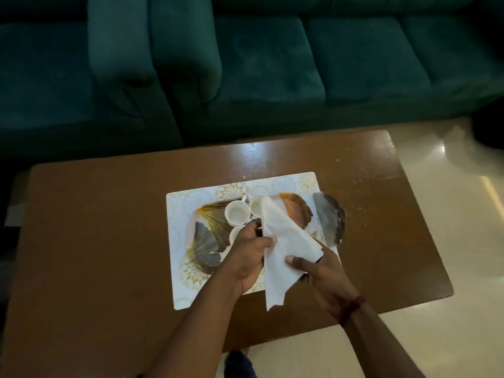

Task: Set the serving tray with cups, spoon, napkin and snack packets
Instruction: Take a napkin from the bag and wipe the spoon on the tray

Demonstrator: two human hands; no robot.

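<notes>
Now napkin (283,241) held over tray (207,238), left grip (249,255) and right grip (321,271) both pinching it. Best: fold flat, crease square, lay on tray clear of cups (236,212).

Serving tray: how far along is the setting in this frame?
Done: white cups stand on the tray. In hand: the left hand and right hand both hold the white napkin above it, not yet laid down. Left: the napkin to place, plus spoon and snack packets, none of which are visible.
</notes>
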